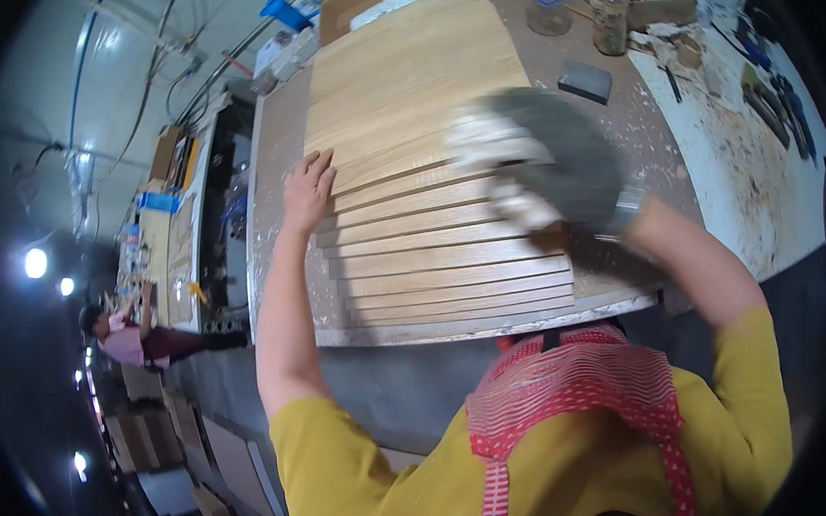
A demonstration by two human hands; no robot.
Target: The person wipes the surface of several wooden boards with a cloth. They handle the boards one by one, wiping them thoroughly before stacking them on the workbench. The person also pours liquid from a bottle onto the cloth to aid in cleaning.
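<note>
Your left hand (308,187) lies open and flat, fingers spread, on the left edge of the stack of pale wooden slats (426,163), which fans out in steps across the middle of the workbench (274,153). About nine slat edges show at the near end; the far ones merge under one broad board. Your right hand (531,170), in a grey and white work glove, is blurred over the right side of the slats; you cannot tell whether it is open or grips anything.

To the far right of the stack, a dark grey block (585,80) rests on the bench. Beyond it stand two clear bottles: one squat with a blue cap (548,6), one taller with a tan cap (609,11). A shallow brown tray (672,8) sits behind them. Sawdust and dark tools (762,95) litter the white surface on the right. Far left, another person (125,337) works among cardboard stacks.
</note>
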